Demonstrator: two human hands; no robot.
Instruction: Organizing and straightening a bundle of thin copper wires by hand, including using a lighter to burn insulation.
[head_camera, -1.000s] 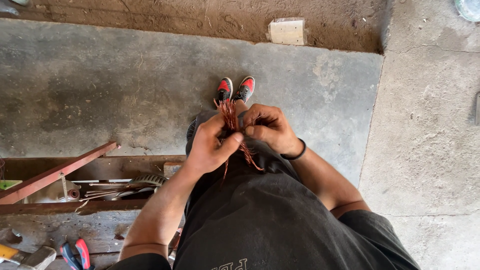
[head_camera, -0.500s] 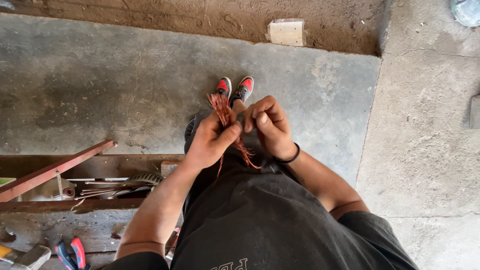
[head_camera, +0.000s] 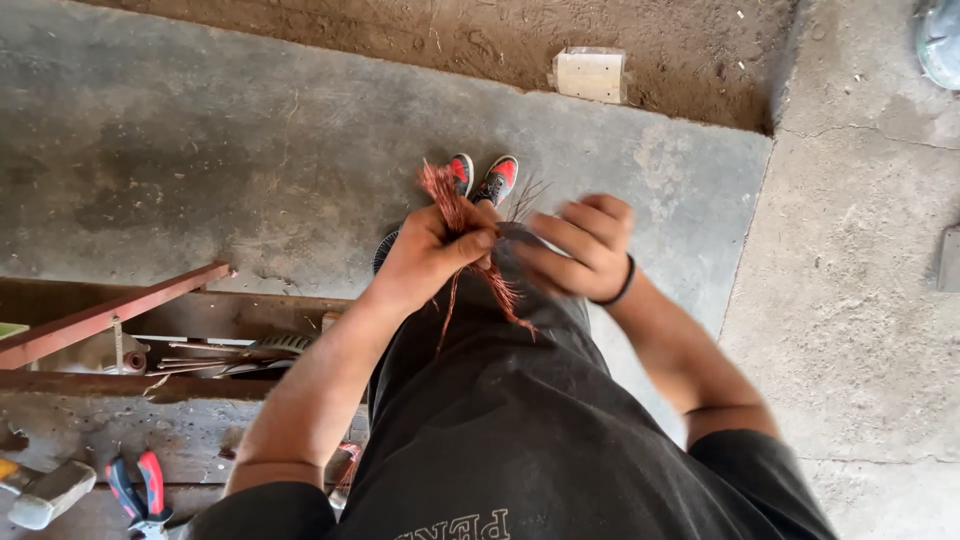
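Soft even daylight, faint shadows; right hand (head_camera: 575, 250) perhaps motion-blurred.

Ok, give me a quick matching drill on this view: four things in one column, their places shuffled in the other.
Things:
1 copper wire bundle
2 pliers
3 pale block
4 black wristband

Places:
A on the dirt at top
B on the right hand
C gripped in the left hand
D bottom left, red and blue handles

Pairs: 1-C, 2-D, 3-A, 4-B
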